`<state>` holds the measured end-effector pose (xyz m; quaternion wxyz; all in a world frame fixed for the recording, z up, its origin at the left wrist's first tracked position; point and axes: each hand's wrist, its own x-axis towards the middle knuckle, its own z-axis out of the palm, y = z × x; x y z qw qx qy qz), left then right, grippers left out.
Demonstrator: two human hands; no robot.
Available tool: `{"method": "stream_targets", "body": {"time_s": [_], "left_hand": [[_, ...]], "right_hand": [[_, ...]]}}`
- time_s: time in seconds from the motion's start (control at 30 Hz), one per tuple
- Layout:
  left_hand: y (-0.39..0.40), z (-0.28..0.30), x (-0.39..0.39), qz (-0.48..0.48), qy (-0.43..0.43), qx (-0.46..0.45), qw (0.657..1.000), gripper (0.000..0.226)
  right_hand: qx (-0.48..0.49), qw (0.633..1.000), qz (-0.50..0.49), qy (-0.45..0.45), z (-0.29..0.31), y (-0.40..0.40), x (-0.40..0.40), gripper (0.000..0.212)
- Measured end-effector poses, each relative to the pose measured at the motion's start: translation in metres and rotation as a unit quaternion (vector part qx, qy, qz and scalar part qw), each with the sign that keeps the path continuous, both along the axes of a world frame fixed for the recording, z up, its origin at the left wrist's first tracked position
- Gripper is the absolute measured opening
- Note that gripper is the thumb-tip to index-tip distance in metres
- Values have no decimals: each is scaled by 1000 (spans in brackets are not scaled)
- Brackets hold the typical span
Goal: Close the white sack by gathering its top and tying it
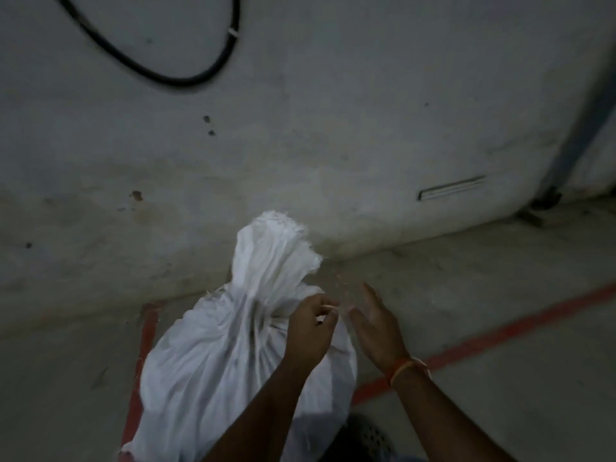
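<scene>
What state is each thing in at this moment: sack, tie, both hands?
White sack: upright on the floor, top gathered into a neck.
Tie: thin strand at the neck, knot not discernible.
Left hand: pinches the tie at the neck.
Right hand: fingers straight, blurred, beside the neck, holding nothing.

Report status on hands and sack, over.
Left hand pinching a thin pale string at the gathered neck of the white woven sack. Right hand open beside it, blurred. Nothing in the way.
</scene>
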<state>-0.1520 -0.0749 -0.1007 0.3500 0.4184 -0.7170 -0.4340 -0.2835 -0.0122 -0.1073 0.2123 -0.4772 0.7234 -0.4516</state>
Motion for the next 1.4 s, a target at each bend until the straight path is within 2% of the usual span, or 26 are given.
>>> {"method": "stream_targets", "body": {"time_s": [0.13,0.33,0.4,0.5,0.6,0.7,0.83,0.9,1.03,1.17,1.27,1.4], "left_hand": [[7,-49,-52,-46,-18,97,994,18],[2,-153,-126,-100,-58,217,969,25],[1,-191,-147,-106,-58,262,957,28],[2,-255,-176,-120,-76,297,944,19],[7,-316,-196,-126,-102,326,931,16],[14,-341,-211,-80,-118,322,936,25],[18,-372,-213,-44,-126,358,924,35],[19,-380,-209,-19,-131,376,917,26],[21,-386,-202,6,-140,384,913,27],[19,-368,-204,1,-123,373,920,22],[12,-336,-207,-33,-95,370,924,14],[0,-262,-203,-64,-34,339,938,10]], "right_hand": [[49,997,-59,-11,-50,17,-50,55],[106,984,-135,-42,-168,37,-119,52],[130,979,-154,-35,-212,44,-135,48],[211,960,-184,-2,-271,55,-158,48],[298,940,-163,0,-327,59,-175,55],[369,922,-111,28,-378,53,-192,61],[447,888,-66,82,-424,37,-203,65],[460,879,-67,100,-432,31,-203,62],[443,882,-85,138,-434,30,-201,48],[362,916,-143,98,-414,43,-199,44],[268,943,-187,67,-370,45,-189,39],[144,974,-155,79,-277,41,-156,35]]}}
